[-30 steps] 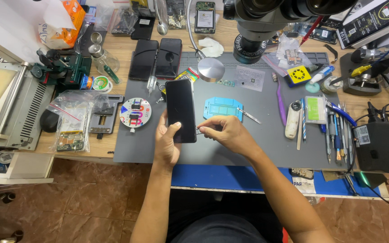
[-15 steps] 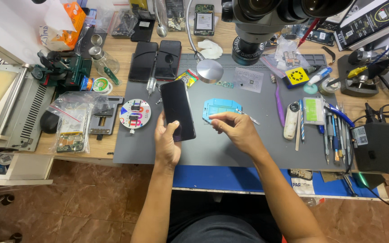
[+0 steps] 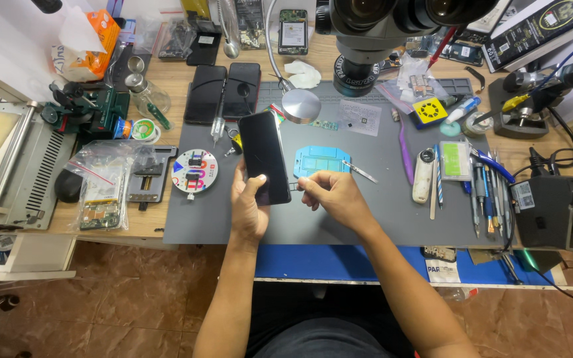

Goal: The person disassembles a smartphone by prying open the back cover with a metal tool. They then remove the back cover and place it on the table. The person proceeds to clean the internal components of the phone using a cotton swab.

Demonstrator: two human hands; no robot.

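The left hand [image 3: 250, 205] gripped the dark phone [image 3: 264, 156] above the grey mat [image 3: 379, 219]. The right hand [image 3: 333, 197] pinched something small at its edge; the phone was best held steady, pressure light.

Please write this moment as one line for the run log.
left hand: holds black smartphone, screen dark | right hand: pinched at phone's right edge | below: grey work mat | near: blue stencil plate
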